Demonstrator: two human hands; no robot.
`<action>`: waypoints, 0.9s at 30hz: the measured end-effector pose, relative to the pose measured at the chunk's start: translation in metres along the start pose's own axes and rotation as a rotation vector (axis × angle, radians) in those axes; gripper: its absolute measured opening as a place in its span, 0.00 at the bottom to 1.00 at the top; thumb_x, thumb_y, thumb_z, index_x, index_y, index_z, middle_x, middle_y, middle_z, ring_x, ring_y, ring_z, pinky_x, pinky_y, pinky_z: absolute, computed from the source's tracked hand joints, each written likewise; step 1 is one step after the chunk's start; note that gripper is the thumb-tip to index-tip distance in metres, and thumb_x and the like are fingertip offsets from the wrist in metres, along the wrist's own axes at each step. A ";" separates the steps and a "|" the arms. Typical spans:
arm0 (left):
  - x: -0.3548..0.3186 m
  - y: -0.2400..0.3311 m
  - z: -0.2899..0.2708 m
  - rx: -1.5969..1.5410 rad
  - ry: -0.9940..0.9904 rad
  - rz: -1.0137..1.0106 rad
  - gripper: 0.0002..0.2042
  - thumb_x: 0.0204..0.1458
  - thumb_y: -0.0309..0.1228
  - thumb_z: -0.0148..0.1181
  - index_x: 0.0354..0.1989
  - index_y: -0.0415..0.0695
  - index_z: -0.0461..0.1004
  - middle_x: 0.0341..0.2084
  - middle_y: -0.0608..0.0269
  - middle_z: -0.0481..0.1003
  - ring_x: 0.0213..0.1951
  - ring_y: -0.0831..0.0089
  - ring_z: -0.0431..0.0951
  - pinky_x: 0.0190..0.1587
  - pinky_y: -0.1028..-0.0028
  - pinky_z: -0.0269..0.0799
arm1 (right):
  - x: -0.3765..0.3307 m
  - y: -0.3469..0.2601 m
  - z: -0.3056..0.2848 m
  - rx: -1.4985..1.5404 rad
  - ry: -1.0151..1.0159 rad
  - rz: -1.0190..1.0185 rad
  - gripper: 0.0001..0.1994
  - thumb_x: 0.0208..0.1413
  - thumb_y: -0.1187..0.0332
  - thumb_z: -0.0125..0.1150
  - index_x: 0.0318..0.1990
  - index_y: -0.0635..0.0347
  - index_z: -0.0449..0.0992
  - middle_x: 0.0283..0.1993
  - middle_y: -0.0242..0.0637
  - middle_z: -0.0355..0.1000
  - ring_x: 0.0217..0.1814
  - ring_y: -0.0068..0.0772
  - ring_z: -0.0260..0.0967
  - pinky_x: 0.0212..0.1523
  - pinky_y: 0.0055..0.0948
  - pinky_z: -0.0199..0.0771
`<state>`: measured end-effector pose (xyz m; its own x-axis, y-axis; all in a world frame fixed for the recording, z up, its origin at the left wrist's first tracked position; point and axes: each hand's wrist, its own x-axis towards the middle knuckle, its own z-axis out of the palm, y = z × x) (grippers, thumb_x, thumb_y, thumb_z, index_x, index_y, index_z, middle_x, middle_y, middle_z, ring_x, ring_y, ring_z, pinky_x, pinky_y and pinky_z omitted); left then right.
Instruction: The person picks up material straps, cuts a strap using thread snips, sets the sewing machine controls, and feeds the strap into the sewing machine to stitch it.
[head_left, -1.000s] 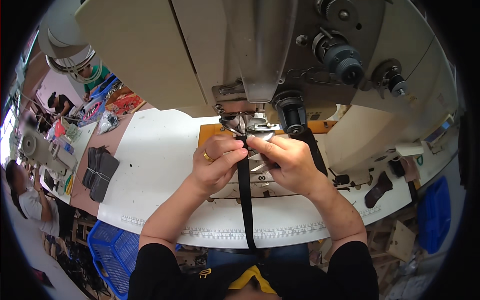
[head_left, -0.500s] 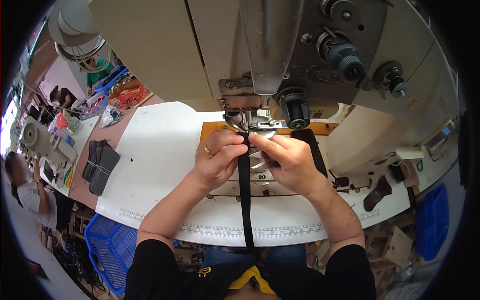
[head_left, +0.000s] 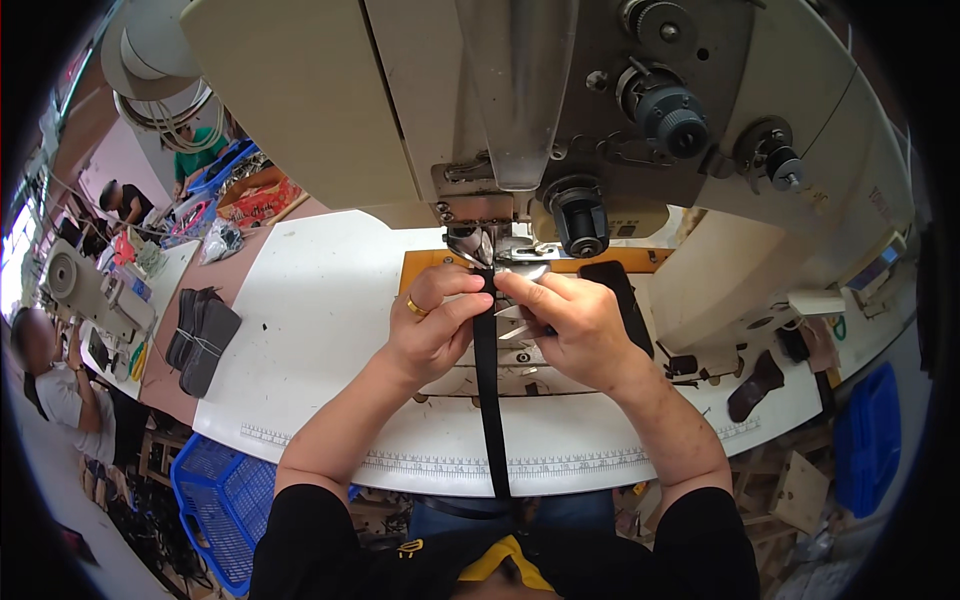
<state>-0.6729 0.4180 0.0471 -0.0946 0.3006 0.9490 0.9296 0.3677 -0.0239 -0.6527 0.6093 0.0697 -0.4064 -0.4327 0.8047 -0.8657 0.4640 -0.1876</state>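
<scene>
— Black strap [head_left: 489, 380], pinched flat by left hand [head_left: 432, 325] and right hand [head_left: 572, 322], fingers closed on it just before the sewing machine [head_left: 520, 120] foot.
— Best kept straight and taut; fingertips clear of the needle.

Strap [head_left: 488, 380] between hands, under machine [head_left: 520, 110]

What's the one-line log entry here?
left hand: pinching black strap | right hand: pinching strap | place: under sewing machine foot

A white table [head_left: 320, 330] carries the sewing machine [head_left: 560, 110], a black strap [head_left: 488, 380] at centre, and dark pieces [head_left: 200, 340] at left.
</scene>
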 end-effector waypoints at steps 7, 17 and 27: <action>0.001 0.001 0.000 0.004 0.007 0.000 0.12 0.35 0.16 0.62 0.31 0.43 0.73 0.35 0.61 0.72 0.33 0.61 0.74 0.34 0.70 0.74 | 0.000 0.000 0.001 -0.004 0.014 -0.005 0.27 0.33 0.83 0.60 0.48 0.57 0.72 0.22 0.34 0.66 0.22 0.32 0.66 0.22 0.28 0.67; 0.002 0.001 0.001 0.005 0.010 0.001 0.13 0.36 0.16 0.62 0.31 0.43 0.73 0.35 0.61 0.72 0.33 0.62 0.75 0.33 0.70 0.74 | 0.000 0.000 -0.001 -0.037 0.006 0.001 0.22 0.36 0.77 0.61 0.45 0.55 0.72 0.23 0.32 0.66 0.23 0.32 0.68 0.22 0.29 0.68; 0.002 0.000 0.000 0.025 0.008 0.003 0.13 0.36 0.16 0.62 0.32 0.42 0.73 0.34 0.60 0.72 0.33 0.62 0.75 0.34 0.70 0.75 | -0.001 0.000 0.001 -0.043 0.010 -0.003 0.24 0.35 0.77 0.61 0.46 0.54 0.71 0.23 0.31 0.66 0.23 0.31 0.68 0.22 0.29 0.67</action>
<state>-0.6730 0.4188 0.0484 -0.0888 0.2949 0.9514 0.9207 0.3888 -0.0346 -0.6525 0.6091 0.0685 -0.4006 -0.4266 0.8109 -0.8535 0.4956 -0.1609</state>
